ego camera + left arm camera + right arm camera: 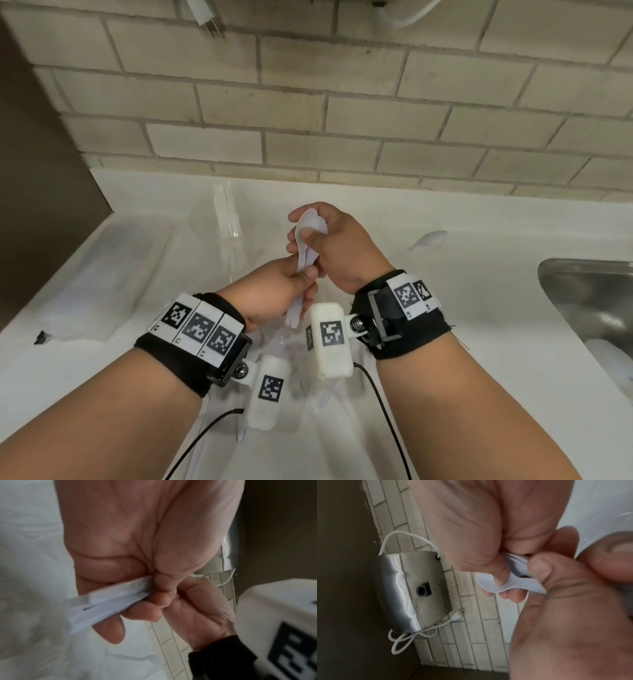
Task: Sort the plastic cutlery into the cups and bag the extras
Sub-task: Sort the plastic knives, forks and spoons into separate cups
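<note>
Left grip: your left hand (284, 291) is curling round the handles of the white spoons (308, 236), fingers and thumb clamping the bundle.
Right grip: your right hand (337, 246) is closing over the spoon bowls just above the left grip, thumb pressing on the top bowl.
Spoons: you are holding them in the air above the worktop (445, 308), between both grips.
Hard to make out: a clear cup (227, 219) holding white cutlery is standing beyond the left grip; a second clear cup (407, 222) beyond the right grip is barely showing against the white. The count of spoons is impossible to tell.
Hidden: loose cutlery below your wrists is being covered by the wrist cameras.
Left wrist view only: flat handle ends (102, 604) are sticking out under your fingers.
Right wrist view only: a metal box (412, 588) with a white cord on the tiled wall.
Cut off: a steel sink (589, 308) to the right of the right grip.
</note>
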A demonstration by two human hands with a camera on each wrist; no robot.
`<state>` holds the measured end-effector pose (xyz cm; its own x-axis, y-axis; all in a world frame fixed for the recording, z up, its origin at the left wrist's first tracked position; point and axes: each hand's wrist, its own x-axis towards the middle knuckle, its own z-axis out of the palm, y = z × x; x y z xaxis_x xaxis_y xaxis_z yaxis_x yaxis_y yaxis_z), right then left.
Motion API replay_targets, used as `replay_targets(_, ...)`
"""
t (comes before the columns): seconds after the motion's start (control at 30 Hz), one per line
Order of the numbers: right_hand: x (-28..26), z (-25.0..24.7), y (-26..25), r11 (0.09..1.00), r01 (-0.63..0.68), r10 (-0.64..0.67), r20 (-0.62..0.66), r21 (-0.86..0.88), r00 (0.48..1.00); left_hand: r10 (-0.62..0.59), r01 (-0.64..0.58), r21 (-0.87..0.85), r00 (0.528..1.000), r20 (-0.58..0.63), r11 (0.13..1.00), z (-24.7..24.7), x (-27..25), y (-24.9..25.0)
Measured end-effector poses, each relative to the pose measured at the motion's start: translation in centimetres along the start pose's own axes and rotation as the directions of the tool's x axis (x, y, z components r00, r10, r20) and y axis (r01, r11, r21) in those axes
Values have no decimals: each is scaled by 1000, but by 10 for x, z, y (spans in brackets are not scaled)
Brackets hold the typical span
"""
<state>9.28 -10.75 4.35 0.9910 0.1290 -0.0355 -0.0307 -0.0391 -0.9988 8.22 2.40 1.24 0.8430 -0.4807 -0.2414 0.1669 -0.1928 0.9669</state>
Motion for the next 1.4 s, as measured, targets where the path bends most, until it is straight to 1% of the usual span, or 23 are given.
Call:
replay_targets(0.07, -1, -5, -1, 999, 9, -8, -18, 48, 1000, 18, -19, 17, 1000, 11, 1000, 4, -1, 1)
replay_targets(0.1, -1, -8, -3, 994, 26, -23, -35, 106, 999, 27, -27, 18, 1000, 8, 999, 5, -1, 1)
replay_targets(0.17, -1, -16, -13, 976, 79, -57, -111, 203, 992, 41, -41, 22, 999, 6, 999, 5, -1, 1)
replay_targets(0.2, -1, -22, -20, 969, 118, -85, -157, 218, 984, 46, -46, 21, 999, 8, 999, 5, -2, 0)
replay_targets(0.27, -1, -38, -35, 947, 233, -169, -274, 222, 947, 50, -49, 26, 999, -10, 998, 2, -5, 0)
replay_targets(0.33, 1, -57, -50, 925, 349, -258, -429, 148, 866, 58, -53, 91, 997, -49, 994, -4, -8, 1)
replay_targets(0.4, 5, -77, -58, 912, 408, -362, -553, -44, 750, 71, -55, 182, 994, -85, 982, -14, -13, 0)
replay_targets(0.43, 9, -86, -58, 901, 401, -417, -585, -165, 696, 75, -52, 214, 992, -102, 976, -19, -16, 0)
replay_targets(0.47, 12, -93, -55, 887, 368, -460, -593, -278, 661, 78, -49, 236, 990, -116, 970, -24, -19, 0)
replay_targets(0.5, 15, -98, -49, 872, 324, -487, -587, -367, 647, 78, -43, 256, 989, -127, 966, -27, -22, 1)
replay_targets(0.6, 23, -104, -25, 844, 177, -475, -553, -506, 685, 81, -24, 339, 984, -156, 940, -37, -31, 1)
replay_targets(0.67, 27, -106, -10, 843, 94, -425, -549, -530, 720, 85, -2, 404, 978, -189, 915, -44, -36, -1)
replay_targets(0.73, 30, -107, 0, 854, 20, -354, -554, -519, 754, 69, 53, 495, 972, -225, 868, -50, -40, -6)
replay_targets(0.8, 32, -109, 6, 841, -65, -296, -559, -537, 775, 24, 122, 558, 969, -247, 821, -54, -45, -11)
replay_targets(0.9, 35, -110, 7, 816, -158, -234, -567, -556, 790, -68, 215, 599, 964, -258, 771, -55, -48, -18)
replay_targets(0.97, 36, -113, 5, 794, -193, -210, -559, -576, 802, -109, 253, 620, 959, -260, 743, -53, -50, -21)
replay_targets(1.07, 34, -118, 2, 718, -273, -167, -539, -640, 825, -161, 279, 647, 958, -237, 709, -49, -52, -26)
replay_targets(1.1, 32, -119, 0, 702, -275, -173, -532, -657, 829, -180, 285, 645, 958, -225, 709, -48, -53, -26)
replay_targets(1.17, 27, -118, -3, 675, -234, -237, -506, -700, 830, -207, 284, 640, 959, -195, 714, -45, -54, -27)
replay_targets(1.23, 19, -114, -7, 648, -189, -317, -486, -738, 814, -218, 272, 646, 962, -165, 713, -41, -54, -27)
replay_targets(1.33, -3, -91, -11, 591, -100, -449, -430, -800, 784, -212, 238, 730, 968, -130, 640, -30, -52, -28)
replay_targets(1.37, -13, -81, -9, 582, -65, -470, -401, -810, 786, -208, 227, 758, 970, -122, 611, -26, -52, -29)
replay_targets(1.4, -22, -70, -4, 581, -42, -463, -372, -813, 804, -207, 218, 780, 971, -116, 586, -23, -53, -30)
